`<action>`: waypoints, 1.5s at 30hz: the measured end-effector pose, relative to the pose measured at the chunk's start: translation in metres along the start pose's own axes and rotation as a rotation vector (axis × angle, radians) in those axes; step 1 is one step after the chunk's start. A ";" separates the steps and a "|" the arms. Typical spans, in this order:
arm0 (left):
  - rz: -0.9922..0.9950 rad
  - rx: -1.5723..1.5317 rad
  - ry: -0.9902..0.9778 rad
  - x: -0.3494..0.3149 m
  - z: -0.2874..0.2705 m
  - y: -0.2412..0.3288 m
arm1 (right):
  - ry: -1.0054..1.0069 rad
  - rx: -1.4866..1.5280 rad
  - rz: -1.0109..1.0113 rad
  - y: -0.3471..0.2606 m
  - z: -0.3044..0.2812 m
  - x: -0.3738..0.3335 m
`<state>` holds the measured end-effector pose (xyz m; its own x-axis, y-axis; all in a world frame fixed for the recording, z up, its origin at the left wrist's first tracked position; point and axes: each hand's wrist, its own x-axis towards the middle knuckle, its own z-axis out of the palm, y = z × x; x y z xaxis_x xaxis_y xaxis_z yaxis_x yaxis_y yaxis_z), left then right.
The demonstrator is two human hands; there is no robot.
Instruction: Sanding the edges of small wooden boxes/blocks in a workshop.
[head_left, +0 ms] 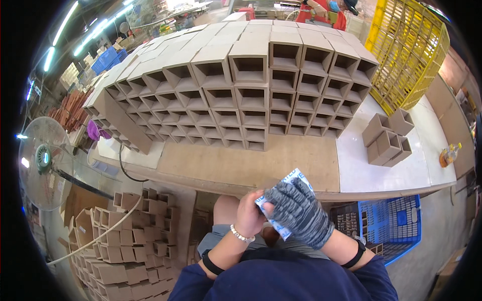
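Note:
Close in front of my body, both hands hold a white sheet with blue print (296, 179), tilted between them. My right hand (300, 213), in a grey knitted glove, lies over the sheet with its fingers bent. My left hand (249, 215), bare and with a beaded bracelet at the wrist, pinches the sheet's left edge. The sheet's middle is hidden under the glove. Beyond my hands, a large stack of open brown cardboard-like boxes (252, 94) stands in rows on the table (216, 165).
Several loose boxes (386, 145) and a bottle of amber liquid (450, 155) sit at the table's right. A yellow crate (406, 55) stands behind them. Below are a blue crate (396, 220) at right and piled boxes (120, 246) at left, near a fan (45, 159).

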<state>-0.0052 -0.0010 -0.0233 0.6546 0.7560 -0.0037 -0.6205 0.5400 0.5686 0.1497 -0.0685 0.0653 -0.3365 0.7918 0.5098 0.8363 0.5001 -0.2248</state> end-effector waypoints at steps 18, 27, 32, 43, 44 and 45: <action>-0.216 -0.545 -0.123 0.006 0.027 0.004 | 0.107 0.008 -0.049 -0.007 -0.001 -0.018; -0.709 -0.452 -0.265 -0.019 0.033 -0.011 | 0.019 -0.198 -0.080 0.060 0.005 -0.007; -0.650 -0.747 -0.251 -0.008 0.031 -0.003 | 0.249 -0.099 0.122 0.052 -0.010 -0.014; -0.549 -0.520 -0.187 -0.007 0.028 0.008 | -0.060 -0.153 0.079 0.051 -0.008 -0.019; -0.468 -0.259 -0.141 -0.010 0.030 0.009 | -0.060 -0.157 0.083 0.058 -0.006 -0.025; -0.381 0.000 -0.094 -0.012 0.033 0.011 | 0.023 -0.197 0.133 0.064 -0.005 -0.030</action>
<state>-0.0055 -0.0166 0.0101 0.8746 0.4644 -0.1394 -0.3255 0.7754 0.5411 0.2151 -0.0619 0.0400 -0.2096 0.8367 0.5060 0.9416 0.3122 -0.1261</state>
